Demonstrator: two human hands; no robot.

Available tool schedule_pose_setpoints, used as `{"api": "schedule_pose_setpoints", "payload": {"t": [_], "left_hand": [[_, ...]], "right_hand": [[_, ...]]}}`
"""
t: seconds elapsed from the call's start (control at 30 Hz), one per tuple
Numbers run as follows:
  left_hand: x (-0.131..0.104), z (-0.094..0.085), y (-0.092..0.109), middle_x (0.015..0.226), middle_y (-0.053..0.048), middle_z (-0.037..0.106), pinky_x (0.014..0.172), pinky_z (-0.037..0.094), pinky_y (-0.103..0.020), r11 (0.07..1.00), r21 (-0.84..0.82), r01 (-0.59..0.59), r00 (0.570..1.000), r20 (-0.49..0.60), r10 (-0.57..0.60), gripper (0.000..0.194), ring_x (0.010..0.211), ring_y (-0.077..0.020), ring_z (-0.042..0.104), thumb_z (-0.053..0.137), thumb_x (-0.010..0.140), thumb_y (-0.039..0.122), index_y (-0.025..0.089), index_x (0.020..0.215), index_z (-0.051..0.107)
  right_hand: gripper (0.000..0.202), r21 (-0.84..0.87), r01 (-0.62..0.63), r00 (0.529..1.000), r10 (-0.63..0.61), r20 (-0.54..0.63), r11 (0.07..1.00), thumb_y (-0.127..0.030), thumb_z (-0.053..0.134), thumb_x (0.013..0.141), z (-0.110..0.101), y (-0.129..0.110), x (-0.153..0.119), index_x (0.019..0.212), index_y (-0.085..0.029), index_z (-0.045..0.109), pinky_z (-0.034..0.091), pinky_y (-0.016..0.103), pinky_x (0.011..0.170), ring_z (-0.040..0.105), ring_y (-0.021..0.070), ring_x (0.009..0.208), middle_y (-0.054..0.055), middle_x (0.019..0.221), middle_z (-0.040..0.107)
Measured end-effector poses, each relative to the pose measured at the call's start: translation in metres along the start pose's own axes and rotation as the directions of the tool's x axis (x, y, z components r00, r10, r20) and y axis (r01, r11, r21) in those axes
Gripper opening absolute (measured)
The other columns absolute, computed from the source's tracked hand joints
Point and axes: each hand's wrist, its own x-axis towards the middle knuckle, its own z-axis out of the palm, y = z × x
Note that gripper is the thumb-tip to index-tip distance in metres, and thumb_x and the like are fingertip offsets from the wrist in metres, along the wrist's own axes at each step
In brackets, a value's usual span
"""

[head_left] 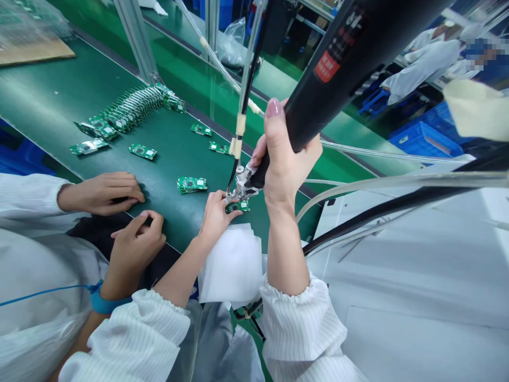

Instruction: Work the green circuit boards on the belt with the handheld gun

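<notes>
— We grip the driver (338, 69) in our right hand (284, 159); it slants down-left, tip on the board (238, 206) just below.
— Our left hand (217, 212) pinches that board at the belt (47, 101) edge, nearer than the right.
— One driver; four loose boards (142, 152) beyond, a small stack (191, 184), plus a row too dense to count.

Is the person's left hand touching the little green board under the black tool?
Touching. The head view shows the left hand with its fingers resting on the small green board beneath the black tool.

Circuit board (237, 206) on belt (47, 101), behind foam sheet (233, 262), under screwdriver (318, 90).
</notes>
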Motion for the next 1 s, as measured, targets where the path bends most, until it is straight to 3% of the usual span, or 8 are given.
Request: {"api": "schedule_pose_setpoints", "payload": {"t": [0.3,0.67,1.0], "left_hand": [[-0.0012,0.0005,-0.0015,0.1,-0.005,0.061,0.096,0.049,-0.043,1.0,-0.002,-0.013,1.0,-0.001,0.013,0.028,0.103,-0.0251,0.055,0.083,0.073,0.022,0.024,0.099,0.074],[-0.0006,-0.0024,0.0016,0.101,-0.005,0.062,0.095,0.048,-0.042,1.0,0.008,-0.022,1.0,0.007,0.022,0.029,0.103,-0.0261,0.054,0.083,0.072,0.022,0.024,0.099,0.074],[-0.0021,0.0035,-0.0015,0.099,-0.006,0.062,0.093,0.051,-0.043,1.0,-0.002,-0.014,1.0,-0.021,0.014,0.026,0.105,-0.0275,0.055,0.083,0.072,0.02,0.022,0.097,0.074]], "right_hand": [[0.023,0.0,-0.01,1.0,0.01,0.021,1.0,-0.043,0.071,0.083,0.0012,-0.0036,-0.0018,0.08,-0.025,0.058,0.04,0.027,0.037,0.044,0.0111,0.038,-0.008,0.055,0.051],[0.018,-0.057,-0.027,1.0,0.027,0.005,0.998,-0.046,0.071,0.08,0.0026,0.0023,0.0014,0.075,-0.034,0.058,0.036,0.033,0.036,0.043,0.0151,0.037,-0.009,0.052,0.051],[0.028,-0.019,-0.107,0.992,0.108,0.063,0.994,-0.044,0.074,0.08,0.0051,0.0018,-0.0037,0.07,-0.027,0.054,0.041,0.029,0.039,0.042,0.0115,0.038,-0.008,0.054,0.05]]}}
